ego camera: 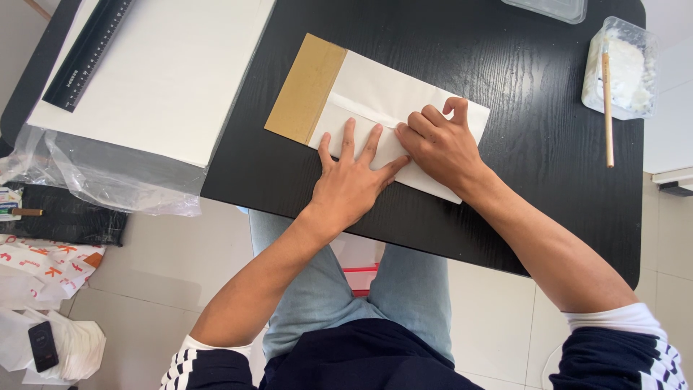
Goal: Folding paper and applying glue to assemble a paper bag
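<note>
A black wooden table (520, 87) over pale floor tiles; at its far right a clear plastic tub (622, 66) holds white paste, a wooden stick (607, 108) across it. The left hand (351, 180) lies spread flat on folded white paper (382, 94) over brown cardboard (307, 88); the right hand (439, 143), fingers curled, presses the fold

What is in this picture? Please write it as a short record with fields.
surface: black table
left hand: flat, fingers spread, pressing on the white paper
right hand: fingers bent, pressing the paper's fold
under the paper: brown cardboard, its left part showing
far left: black ruler on a large white sheet
far right: clear container of white stuff, with a wooden stick across it
</note>
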